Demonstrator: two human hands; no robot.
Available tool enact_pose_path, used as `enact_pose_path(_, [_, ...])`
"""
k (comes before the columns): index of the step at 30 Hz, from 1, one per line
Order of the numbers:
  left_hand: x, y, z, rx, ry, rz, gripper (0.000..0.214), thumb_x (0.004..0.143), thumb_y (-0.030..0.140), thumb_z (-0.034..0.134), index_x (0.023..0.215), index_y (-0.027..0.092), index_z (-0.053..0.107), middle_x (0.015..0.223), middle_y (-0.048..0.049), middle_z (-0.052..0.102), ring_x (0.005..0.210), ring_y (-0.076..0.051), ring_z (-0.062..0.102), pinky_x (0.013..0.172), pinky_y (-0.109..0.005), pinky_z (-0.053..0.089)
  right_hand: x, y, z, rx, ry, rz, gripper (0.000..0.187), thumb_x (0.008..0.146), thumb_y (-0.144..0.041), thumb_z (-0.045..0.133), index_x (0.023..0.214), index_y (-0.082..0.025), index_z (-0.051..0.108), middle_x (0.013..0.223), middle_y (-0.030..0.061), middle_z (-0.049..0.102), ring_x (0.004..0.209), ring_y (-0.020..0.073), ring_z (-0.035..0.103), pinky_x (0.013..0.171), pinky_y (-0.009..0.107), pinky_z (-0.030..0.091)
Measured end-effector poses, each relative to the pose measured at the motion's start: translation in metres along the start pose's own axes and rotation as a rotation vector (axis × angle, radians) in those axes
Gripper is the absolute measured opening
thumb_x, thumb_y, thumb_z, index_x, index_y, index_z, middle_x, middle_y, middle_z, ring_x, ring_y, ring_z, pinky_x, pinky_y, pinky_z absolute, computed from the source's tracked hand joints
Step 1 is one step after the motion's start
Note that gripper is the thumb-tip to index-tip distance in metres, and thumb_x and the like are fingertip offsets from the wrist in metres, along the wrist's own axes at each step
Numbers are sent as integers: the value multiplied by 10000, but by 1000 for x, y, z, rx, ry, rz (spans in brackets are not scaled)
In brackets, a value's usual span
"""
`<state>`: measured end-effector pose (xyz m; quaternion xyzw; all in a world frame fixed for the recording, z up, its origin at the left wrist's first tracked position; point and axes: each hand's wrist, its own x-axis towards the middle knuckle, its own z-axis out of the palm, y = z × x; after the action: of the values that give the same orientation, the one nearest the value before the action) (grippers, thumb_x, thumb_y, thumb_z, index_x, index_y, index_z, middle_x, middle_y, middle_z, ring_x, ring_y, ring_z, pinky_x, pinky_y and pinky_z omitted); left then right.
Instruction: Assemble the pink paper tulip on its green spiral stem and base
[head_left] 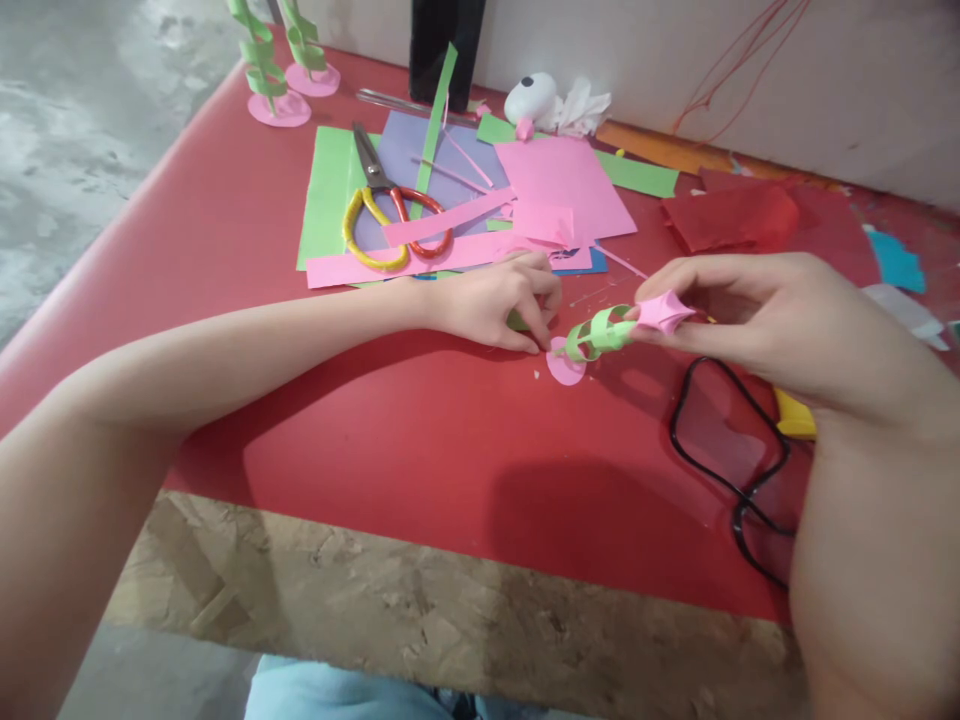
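Note:
A paper flower with a pink folded star [664, 313] on top and a curled green paper stem [600, 334] leans over the red table. My right hand [739, 300] pinches it between thumb and fingers just below the star. At its lower end, a round pink paper base [566, 364] rests on the tabletop. My left hand [506, 300] lies beside that base with curled fingers, the fingertips at its edge. Some green shows under the left palm; whether the fingers grip it is hidden.
Scissors [375, 180] with yellow and red handles lie on coloured paper sheets [326, 200]. Two similar green stems on pink bases [279, 110] stand at the far left corner. A black cable [679, 400] loops near a yellow object [795, 415]. Red crepe paper [735, 215] lies at the back right.

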<state>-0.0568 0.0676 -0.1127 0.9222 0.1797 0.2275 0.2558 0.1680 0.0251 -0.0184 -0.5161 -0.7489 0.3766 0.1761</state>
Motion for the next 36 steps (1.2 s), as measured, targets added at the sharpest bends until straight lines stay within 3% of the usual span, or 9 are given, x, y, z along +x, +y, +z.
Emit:
enact_pose_path(15, [0, 2, 0, 3, 3, -6, 150, 795, 269, 649, 835, 255, 793, 875, -65, 658, 918, -191, 543, 931, -367, 374, -2, -1, 0, -36, -9, -28, 293, 679, -438, 738, 813, -189, 663, 829, 22, 612, 802, 138, 524, 737, 323, 379])
enact_pose_path(21, [0, -1, 3, 54, 31, 23, 130, 793, 244, 660, 835, 161, 751, 855, -63, 622, 902, -188, 520, 896, -364, 393, 1, 4, 2, -52, -19, -162, 278, 684, -447, 729, 818, -208, 678, 852, 5, 633, 803, 130, 558, 739, 299, 417])
enact_pose_path(26, [-1, 0, 3, 75, 21, 22, 113, 800, 256, 659, 808, 178, 740, 836, -57, 614, 841, -174, 505, 864, -356, 396, 0, 3, 2, -75, -8, -181, 268, 704, -444, 721, 827, -209, 682, 851, 5, 640, 801, 130, 564, 736, 302, 424])
enact_pose_path(32, [-1, -1, 4, 91, 18, 50, 113, 813, 250, 643, 776, 211, 742, 846, -49, 652, 869, -172, 518, 883, -358, 396, 0, 6, 1, -78, 76, -152, 284, 688, -426, 735, 852, -201, 679, 831, 3, 627, 760, 109, 550, 713, 295, 434])
enact_pose_path(36, [-1, 1, 4, 57, 63, -11, 92, 786, 243, 659, 805, 182, 724, 854, -54, 648, 883, -179, 544, 866, -338, 409, -1, 5, 4, -150, 141, -272, 383, 719, -476, 728, 1006, -227, 683, 974, 8, 619, 853, 118, 538, 805, 318, 432])
